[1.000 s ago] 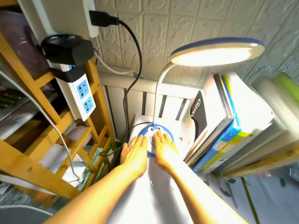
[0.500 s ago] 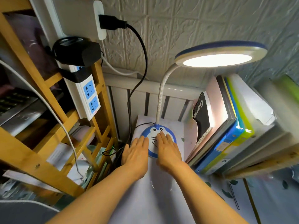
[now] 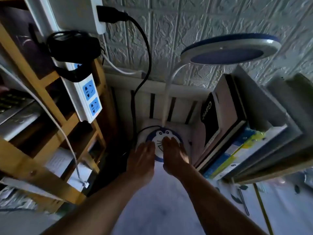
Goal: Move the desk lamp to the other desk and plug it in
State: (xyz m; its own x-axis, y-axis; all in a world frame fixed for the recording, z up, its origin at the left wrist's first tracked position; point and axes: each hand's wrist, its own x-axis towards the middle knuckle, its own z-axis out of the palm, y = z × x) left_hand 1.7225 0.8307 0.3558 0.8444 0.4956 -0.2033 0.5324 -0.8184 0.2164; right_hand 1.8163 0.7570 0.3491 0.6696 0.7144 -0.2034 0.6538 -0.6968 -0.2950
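Observation:
The desk lamp stands at the back of the desk: a round blue-and-white cartoon base [image 3: 158,135], a white bendy neck [image 3: 166,95] and a round head [image 3: 228,48] that is dark, its light off. My right hand [image 3: 174,154] lies flat on the base with its fingers together. My left hand [image 3: 143,157] rests flat at the base's left edge. Neither hand grips anything. A black cord [image 3: 144,65] runs from the base up to a black plug [image 3: 111,13] in a white wall socket block.
A wooden shelf [image 3: 40,126] stands at the left with a white power strip [image 3: 88,97] with blue sockets fixed to it. Leaning books and folders [image 3: 237,129] crowd the right side of the lamp. A textured wall lies behind.
The lamp's light has gone out and the scene has turned dark. My hands have stayed on the base.

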